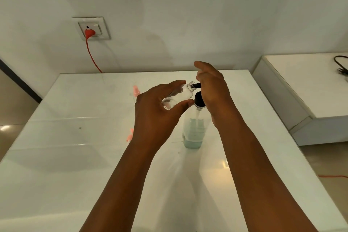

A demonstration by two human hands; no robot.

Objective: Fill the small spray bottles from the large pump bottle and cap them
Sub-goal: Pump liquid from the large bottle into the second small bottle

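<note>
Small bottle being held tilted to the pump spout.

The left hand (160,111) is curling its fingers and thumb around a clear small spray bottle (180,96), its open neck meeting the black spout (195,85). The right hand (212,88) is resting on the pump head, fingers fairly straight. The large pump bottle (194,130) is standing on the white table (75,156), holding bluish liquid; pink caps (136,90) are lying behind.

Plain indoor room suggested, kind of place not determinable. White glossy counter (79,156) set against bare white painted wall (188,15). Wall socket (91,28) fitted there, red plug (88,33) inserted, red cable (92,56) hung down behind counter. Second white surface (308,84) seen at right, tiled floor (323,162) between.
</note>
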